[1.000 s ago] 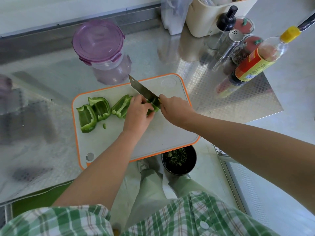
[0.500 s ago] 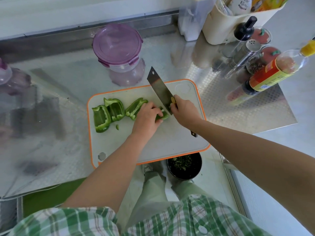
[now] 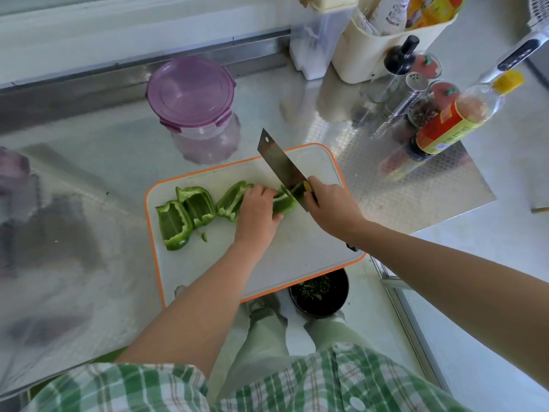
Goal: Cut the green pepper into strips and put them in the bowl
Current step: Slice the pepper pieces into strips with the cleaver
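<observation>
Now mid-slice, by the look of it. Curled tight round the handle of the cleaver (image 3: 282,168): the right hand (image 3: 332,209), with nothing else in it. Just left of that grip and touching the blade: the pepper piece (image 3: 283,205) under the cut, pinned to the cutting board (image 3: 297,251) by the left hand (image 3: 257,214), fingers bent over it. Long axis of that piece roughly left to right, leading away from the knife grip, with the blade set across it and its tip pointing away from the body. Hence short crosswise strips; cannot tell how many already parted.

Nearer to the piece: the left hand, on top of it, with the right hand just beside, beyond the blade. Probably calls for drawing the holding fingers leftward before each fresh stroke; fingertips close to the edge, so some risk there.

Farther left of both hands: three larger pepper sections (image 3: 196,203), hollow side up, uncut. Toward the body from the knife grip, partly hidden under the board's near edge: the dark bowl (image 3: 320,313), seemingly lower than the counter (image 3: 89,233), with green bits inside. Underneath everything, shiny steel. Beyond the blade tip, a purple-lidded container (image 3: 193,96); off to the right of the grip, a sauce bottle (image 3: 445,129) among shakers.
</observation>
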